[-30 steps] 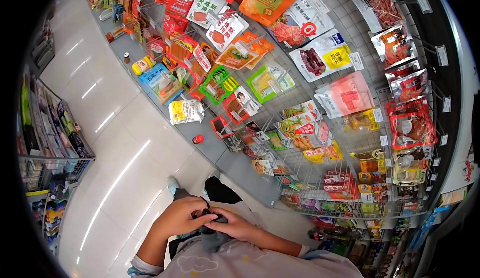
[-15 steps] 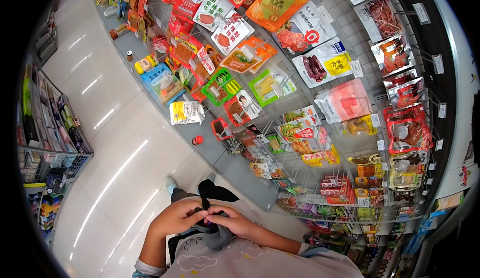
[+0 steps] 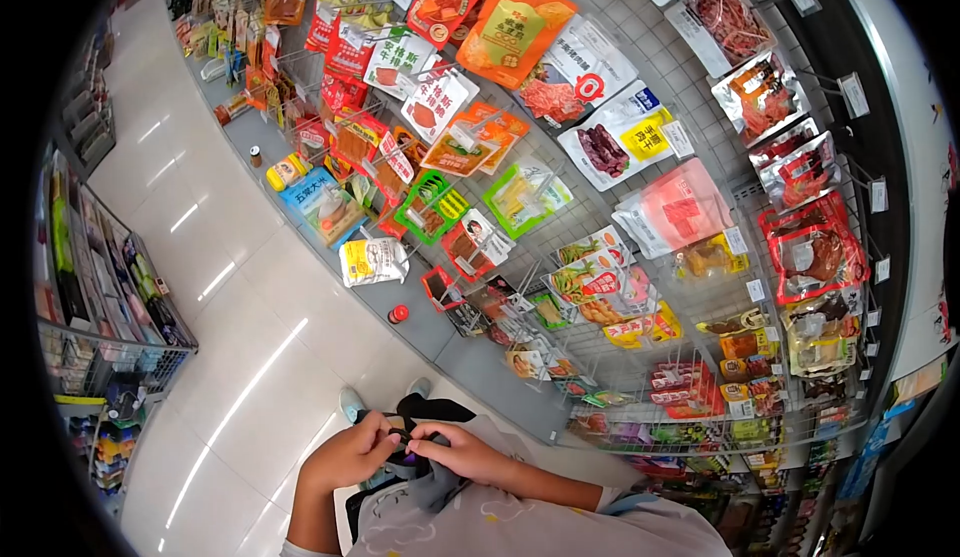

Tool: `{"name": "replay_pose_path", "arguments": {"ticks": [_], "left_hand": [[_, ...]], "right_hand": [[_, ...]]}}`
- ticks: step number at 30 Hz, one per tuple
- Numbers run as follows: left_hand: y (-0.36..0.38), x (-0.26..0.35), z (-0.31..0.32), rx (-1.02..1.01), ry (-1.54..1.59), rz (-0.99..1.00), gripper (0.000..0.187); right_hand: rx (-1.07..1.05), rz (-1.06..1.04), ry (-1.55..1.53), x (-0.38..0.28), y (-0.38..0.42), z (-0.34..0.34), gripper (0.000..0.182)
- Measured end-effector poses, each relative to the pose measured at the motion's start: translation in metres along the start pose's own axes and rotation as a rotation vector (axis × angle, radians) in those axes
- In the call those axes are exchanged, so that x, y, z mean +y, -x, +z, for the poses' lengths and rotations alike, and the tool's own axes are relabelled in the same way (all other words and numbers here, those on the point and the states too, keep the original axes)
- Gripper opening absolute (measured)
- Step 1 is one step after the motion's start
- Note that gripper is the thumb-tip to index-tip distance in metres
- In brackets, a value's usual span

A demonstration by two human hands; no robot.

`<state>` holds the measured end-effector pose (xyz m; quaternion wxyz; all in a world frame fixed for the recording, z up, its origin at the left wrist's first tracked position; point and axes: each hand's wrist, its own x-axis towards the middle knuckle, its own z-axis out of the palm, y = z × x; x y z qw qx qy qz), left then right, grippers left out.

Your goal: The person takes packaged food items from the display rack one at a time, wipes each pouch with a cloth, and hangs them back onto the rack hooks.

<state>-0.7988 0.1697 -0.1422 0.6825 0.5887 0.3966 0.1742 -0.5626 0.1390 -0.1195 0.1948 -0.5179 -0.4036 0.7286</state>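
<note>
Close to my body, both hands are closed at the top of a grey cloth item, perhaps a small bag. My left hand pinches its dark upper edge from the left. From the other side, my right hand grips the same dark edge, its thumb and fingers near the left fingertips. A dark gap with a bit of purple shows between the hands. The fingers cover much of the edge, and I cannot make out what lies inside. Below hangs my pale apron-like garment with cloud outlines.
A wire-grid shop rack with packaged foods on hooks curves along the right. On its grey base ledge stand a red-capped jar, a white packet and a blue bag. A wire basket display stands left of the tiled floor.
The hands have parted slightly, and the black strap that stuck up between them no longer stands up there. The dark gap shows more. The camera view has turned a little.
</note>
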Motion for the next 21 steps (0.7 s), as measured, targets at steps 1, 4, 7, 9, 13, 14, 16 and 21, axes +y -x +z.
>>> {"name": "replay_pose_path", "arguments": {"ticks": [1, 4, 7, 9, 13, 14, 16, 21], "left_hand": [[-0.005, 0.004, 0.002, -0.003, -0.034, -0.007, 0.024], [-0.024, 0.026, 0.01, -0.034, -0.163, 0.016, 0.022], [-0.048, 0.04, 0.022, -0.069, -0.281, 0.071, 0.021], [-0.065, 0.052, 0.029, -0.073, -0.326, 0.089, 0.021], [-0.105, 0.086, 0.042, -0.071, -0.443, 0.06, 0.022], [-0.117, 0.092, 0.046, -0.035, -0.469, 0.053, 0.022], [-0.147, 0.1, 0.053, 0.049, -0.411, 0.089, 0.024], [-0.225, 0.128, 0.046, 0.254, -0.688, -0.013, 0.032]], "right_hand": [[0.001, -0.006, -0.01, 0.001, 0.0, -0.005, 0.017], [-0.01, -0.008, -0.044, 0.004, 0.002, -0.021, 0.019], [0.025, -0.002, -0.047, 0.009, 0.002, -0.044, 0.021], [0.039, -0.061, 0.035, 0.012, 0.001, -0.066, 0.023], [0.026, -0.104, 0.128, 0.006, -0.003, -0.123, 0.027], [0.051, -0.053, 0.218, -0.01, 0.002, -0.137, 0.026], [0.115, -0.179, 0.109, 0.001, 0.0, -0.165, 0.025], [0.166, -0.149, -0.046, 0.021, 0.002, -0.218, 0.025]]}}
